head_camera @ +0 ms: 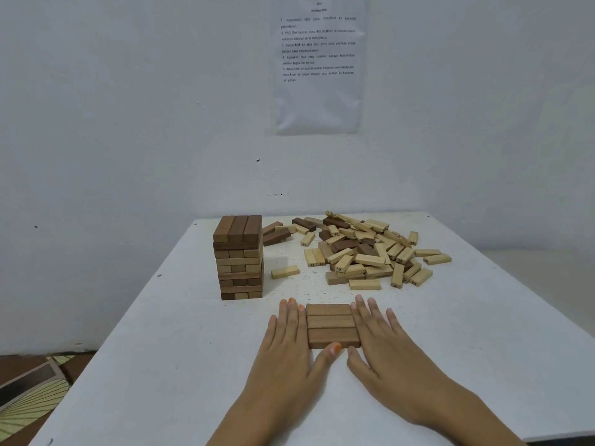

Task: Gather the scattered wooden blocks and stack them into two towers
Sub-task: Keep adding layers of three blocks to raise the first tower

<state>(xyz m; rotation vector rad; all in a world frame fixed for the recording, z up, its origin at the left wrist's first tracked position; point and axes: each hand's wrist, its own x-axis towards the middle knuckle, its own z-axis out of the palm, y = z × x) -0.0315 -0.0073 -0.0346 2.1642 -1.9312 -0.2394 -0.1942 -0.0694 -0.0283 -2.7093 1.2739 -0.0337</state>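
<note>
Between both hands (pixel 289 344) (pixel 384 346) lie three dark blocks (pixel 333 326).

Bare room; 1 instruction sheet (pixel 318 75) (printed) behind white table (pixel 161 349).

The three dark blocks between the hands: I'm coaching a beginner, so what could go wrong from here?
1. The three dark blocks are squared only by the flat left hand and right hand; any leftover gap or skew could tilt later layers.
2. The finished tower stands close by; an arm reaching for the pile might brush it.
3. The pile is tangled, so pulling one block may scatter others.
</note>
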